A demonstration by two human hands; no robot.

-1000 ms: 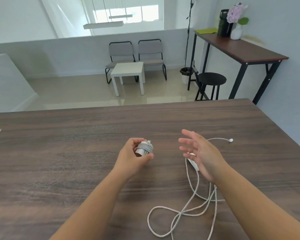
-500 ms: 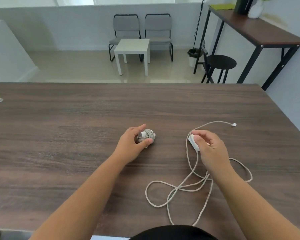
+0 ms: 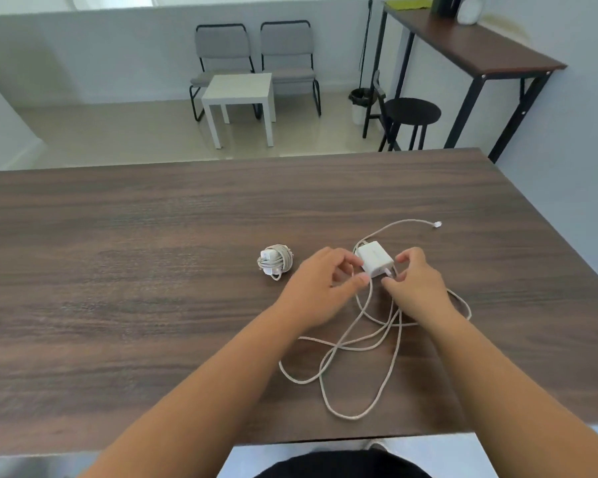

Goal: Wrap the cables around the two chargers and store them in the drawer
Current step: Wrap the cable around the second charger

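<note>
Head view of a dark wood-grain tabletop (image 3: 118, 270). A white square charger block with its cable still loose (image 3: 374, 259) lies flat between the two hands, its long axis running diagonally from upper left to lower right; the cable leaves its upper-left corner, and small prongs show at its lower-right end. The left hand (image 3: 320, 288) lies just left of the block, fingers curled, fingertips (image 3: 351, 262) at the block's left edge and thumb near a cable strand below it; whether it grasps the block or the strand cannot be told. The right hand (image 3: 416, 282) lies just right of and below the block, fingers bent, its thumb and forefinger pinching at the block's lower-right corner. The loose pale braided cable (image 3: 342, 343) spreads in overlapping loops below both hands, toward the near table edge, passing under the right wrist; one strand arcs away above the right hand to a small white connector (image 3: 437, 224). A second white charger already wound in its cable (image 3: 275, 263) rests on the table just left of the left hand, untouched, its long axis roughly left to right.
</note>
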